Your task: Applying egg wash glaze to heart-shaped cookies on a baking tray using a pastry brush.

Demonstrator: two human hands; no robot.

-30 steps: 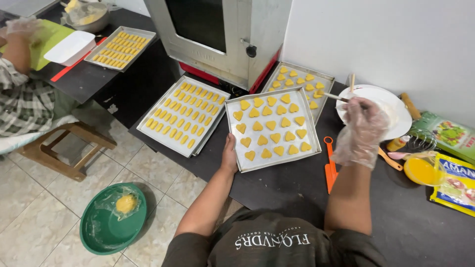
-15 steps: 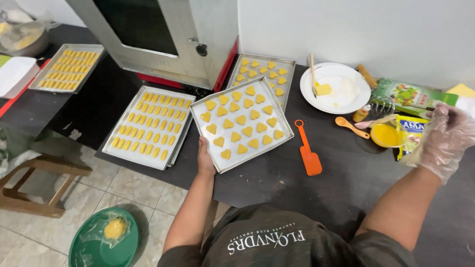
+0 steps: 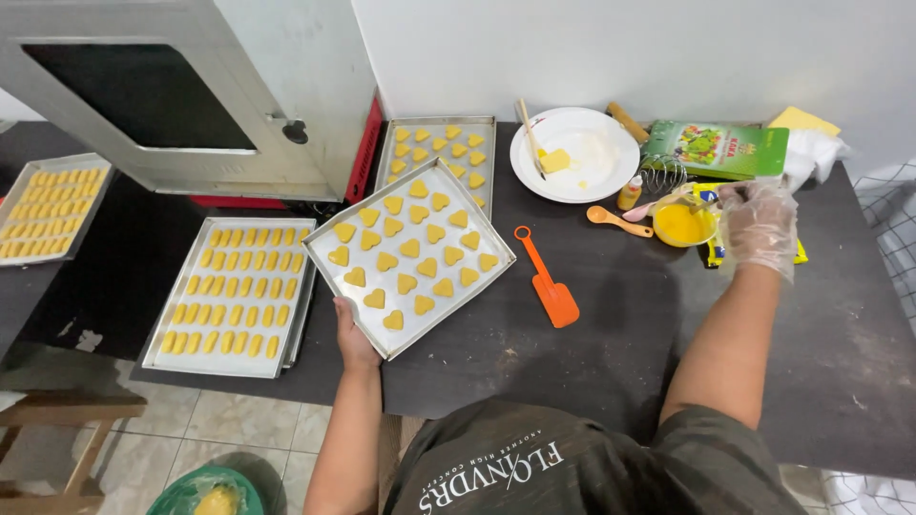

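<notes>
On the dark worktop in front of the oven, the left hand grips the near corner of a metal baking tray, fingers closed under its rim and thumb on top. The tray sits tilted on the table, carrying rows of yellow heart-shaped cookies, all lying beyond the hand, none touching it. The right hand, in a clear plastic glove, is well apart on the far right, fingers curled around a thin handle that dips into a small bowl of yellow liquid; what sort of tool it is cannot be told. An orange spatula lies flat between the tray and that bowl. Behind it stands a white plate with a butter piece. Another tray of small oblong cookies rests left of the held tray.
</notes>
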